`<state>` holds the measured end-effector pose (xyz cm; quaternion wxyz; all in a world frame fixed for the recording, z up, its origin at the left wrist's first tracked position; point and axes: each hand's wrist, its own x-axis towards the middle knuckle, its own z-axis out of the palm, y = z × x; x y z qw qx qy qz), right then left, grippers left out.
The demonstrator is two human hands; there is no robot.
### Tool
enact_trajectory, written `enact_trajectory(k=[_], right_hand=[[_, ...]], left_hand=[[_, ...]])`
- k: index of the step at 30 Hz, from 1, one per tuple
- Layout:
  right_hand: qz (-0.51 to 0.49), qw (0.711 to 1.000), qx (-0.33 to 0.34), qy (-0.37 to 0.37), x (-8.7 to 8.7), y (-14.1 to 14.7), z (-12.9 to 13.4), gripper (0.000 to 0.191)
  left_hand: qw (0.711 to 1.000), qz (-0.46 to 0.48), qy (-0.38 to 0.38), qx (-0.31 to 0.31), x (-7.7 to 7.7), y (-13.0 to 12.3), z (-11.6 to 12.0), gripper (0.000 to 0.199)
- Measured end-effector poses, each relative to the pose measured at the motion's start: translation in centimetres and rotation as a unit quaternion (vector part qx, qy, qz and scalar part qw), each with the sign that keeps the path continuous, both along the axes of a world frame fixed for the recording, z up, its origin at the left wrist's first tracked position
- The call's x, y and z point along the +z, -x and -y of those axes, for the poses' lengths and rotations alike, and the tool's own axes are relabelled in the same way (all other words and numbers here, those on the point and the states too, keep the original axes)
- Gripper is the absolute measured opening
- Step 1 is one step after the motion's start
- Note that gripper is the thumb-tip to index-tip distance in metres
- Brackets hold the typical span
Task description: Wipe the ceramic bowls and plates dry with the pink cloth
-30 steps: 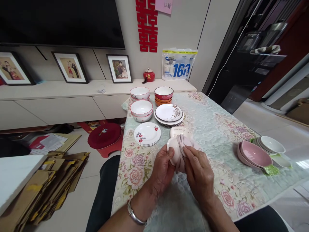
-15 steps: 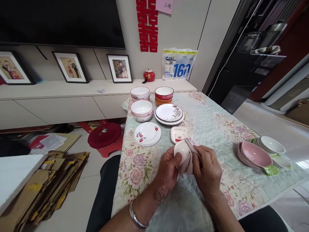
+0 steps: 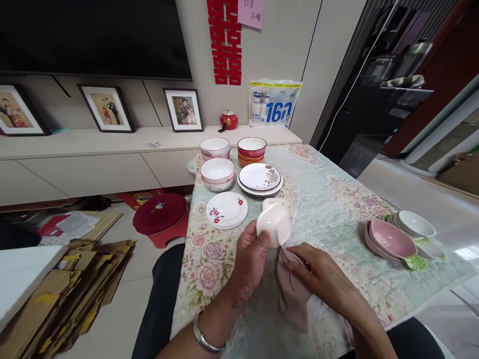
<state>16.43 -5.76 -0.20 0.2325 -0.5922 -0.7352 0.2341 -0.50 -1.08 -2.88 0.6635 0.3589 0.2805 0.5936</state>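
Note:
My left hand (image 3: 251,259) grips a small white dish (image 3: 274,227) by its left edge, thumb on the near side, holding it tilted above the table. A pinkish-grey cloth (image 3: 294,289) hangs from my right hand (image 3: 318,271), pinched between thumb and fingers just below the dish. Behind the held dish, a small pink-rimmed dish (image 3: 289,205) lies on the table, mostly covered from view. Left of it sits a stack of white plates (image 3: 227,209) with red flowers.
Stacked bowls (image 3: 217,174), red and orange bowls (image 3: 252,147) and dark-rimmed plates (image 3: 260,178) stand farther back on the flowered tablecloth (image 3: 318,209). Pink bowls (image 3: 392,239) and white bowls (image 3: 415,223) are at the right. A red stool (image 3: 160,214) stands left of the table.
The cloth has come off the dish and now hangs lower in my right hand. My left hand has moved slightly left and up with the dish, whose surface now shows.

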Motion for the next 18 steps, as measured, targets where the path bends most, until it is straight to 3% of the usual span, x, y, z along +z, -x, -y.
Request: enact_trajectory(k=[2,5,7,10,15,18], right_hand=[[-0.05,0.997,-0.054,-0.016,0.3,-0.8,0.0,0.026],[-0.162,0.969,-0.182,-0.049,0.3,-1.9,-0.1,0.038],[-0.243,0.952,-0.186,-0.018,0.3,-2.2,-0.2,0.044],[-0.285,0.945,-0.154,0.034,0.5,-2.1,-0.6,0.044],[-0.142,0.974,-0.161,0.068,1.4,-2.4,-2.2,0.031],[0.021,0.991,-0.124,0.046,1.9,-2.8,-3.2,0.018]], left_hand=[[0.979,-0.18,-0.095,0.005,0.0,0.2,0.5,0.021],[0.885,-0.339,-0.319,0.008,-0.1,0.3,1.2,0.025],[0.814,-0.37,-0.447,0.02,-0.2,0.1,1.4,0.031],[0.735,-0.412,-0.536,0.047,-0.5,-0.4,1.4,0.031],[0.651,-0.468,-0.591,0.088,-0.8,-1.1,1.4,0.028],[0.636,-0.464,-0.608,0.1,-0.9,-1.3,1.4,0.028]])
